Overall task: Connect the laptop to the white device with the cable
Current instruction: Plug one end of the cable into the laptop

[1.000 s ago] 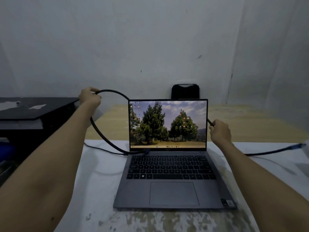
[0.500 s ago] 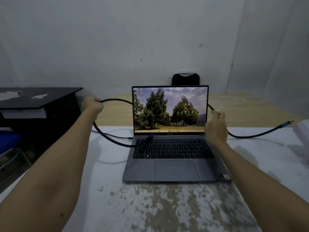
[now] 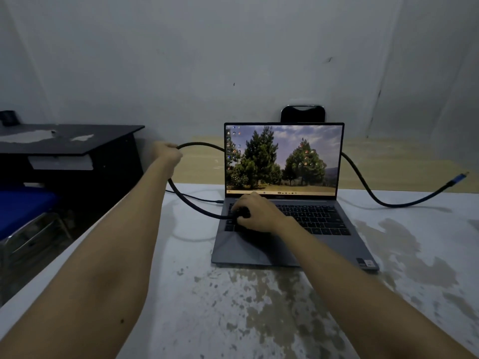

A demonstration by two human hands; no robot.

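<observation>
A grey laptop [image 3: 298, 244] stands open on the white table [image 3: 259, 307], its screen lit with a picture of trees. A thick black cable [image 3: 363, 185] loops behind the screen; its blue-tipped plug [image 3: 460, 177] hangs free at the far right. My left hand [image 3: 168, 154] is closed around the cable left of the screen. My right hand [image 3: 255, 212] rests over the left part of the keyboard, gripping the cable's other end there. The white device is out of view.
A thin dark cord [image 3: 197, 198] runs into the laptop's left side. A black desk [image 3: 70, 141] stands at the left, with a blue seat [image 3: 23, 208] below it. A black chair back [image 3: 302, 114] shows behind the screen. A wooden table [image 3: 388, 161] lies beyond.
My right hand let go of the cable right of the screen and crossed to the keyboard's left, where it grips the cable end. The view pulled back. My left hand keeps its hold.
</observation>
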